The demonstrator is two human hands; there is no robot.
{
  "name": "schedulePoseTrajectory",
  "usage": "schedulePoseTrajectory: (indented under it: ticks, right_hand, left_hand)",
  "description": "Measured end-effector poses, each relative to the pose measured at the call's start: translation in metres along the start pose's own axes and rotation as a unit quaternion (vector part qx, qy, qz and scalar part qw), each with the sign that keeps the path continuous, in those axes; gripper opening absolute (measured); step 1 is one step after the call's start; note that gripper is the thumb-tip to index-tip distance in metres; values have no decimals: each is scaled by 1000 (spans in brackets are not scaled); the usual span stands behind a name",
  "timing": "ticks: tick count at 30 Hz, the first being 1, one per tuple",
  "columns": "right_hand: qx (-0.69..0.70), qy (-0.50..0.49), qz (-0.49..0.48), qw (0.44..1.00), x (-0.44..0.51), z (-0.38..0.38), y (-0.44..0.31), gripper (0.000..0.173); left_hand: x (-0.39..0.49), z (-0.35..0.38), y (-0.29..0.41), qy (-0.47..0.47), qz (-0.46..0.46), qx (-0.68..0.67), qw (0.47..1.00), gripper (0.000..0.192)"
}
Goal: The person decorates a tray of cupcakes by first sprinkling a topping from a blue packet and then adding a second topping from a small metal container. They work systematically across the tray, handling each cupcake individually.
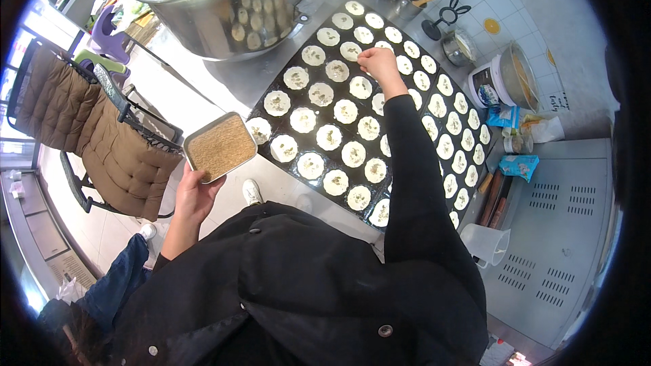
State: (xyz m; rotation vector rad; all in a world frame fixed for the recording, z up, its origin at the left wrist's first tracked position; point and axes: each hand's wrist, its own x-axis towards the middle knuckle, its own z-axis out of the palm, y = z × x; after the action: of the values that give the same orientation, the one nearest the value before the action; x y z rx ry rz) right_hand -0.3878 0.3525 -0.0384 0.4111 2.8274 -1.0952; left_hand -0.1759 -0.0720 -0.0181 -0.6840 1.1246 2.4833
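My left hand [197,194] holds a shallow square metal tray [205,130] by its near edge, thumb over the rim. Small tan seeds [221,147], like sesame, fill the tray. My right hand [380,65] hovers over black baking pans [297,155] with thumb and fingertips pinched together. Anything between those fingertips is too small to see. Round, scalloped cups in the pans hold pale batter [345,111], and many bear darker seeds on top. My right sleeve [414,162] covers some of the cups.
A large steel mixing bowl [218,20] stands beyond the pans. Along the tiled wall are a small steel pot [457,47], a white tub [483,84] and a blue packet [519,166]. A plastic jug [485,244] stands at right. Cushioned chairs [127,162] and a person's jeans-clad leg [114,274] are left.
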Motion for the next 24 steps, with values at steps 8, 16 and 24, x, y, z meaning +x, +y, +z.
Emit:
schedulePoseTrajectory:
  ticks: [8, 16, 24]
  right_hand:
    - [-88, -51, 28, 994, -25, -17, 29, 9]
    - [85, 38, 43, 995, -42, -35, 60, 9]
    - [-62, -4, -38, 997, -48, -19, 56, 12]
  left_hand:
    - [-7, -13, 8, 17, 37, -29, 999, 41]
    - [-8, -3, 7, 1, 36, -5, 999, 41]
    - [-14, 8, -2, -8, 18, 9, 1000, 43]
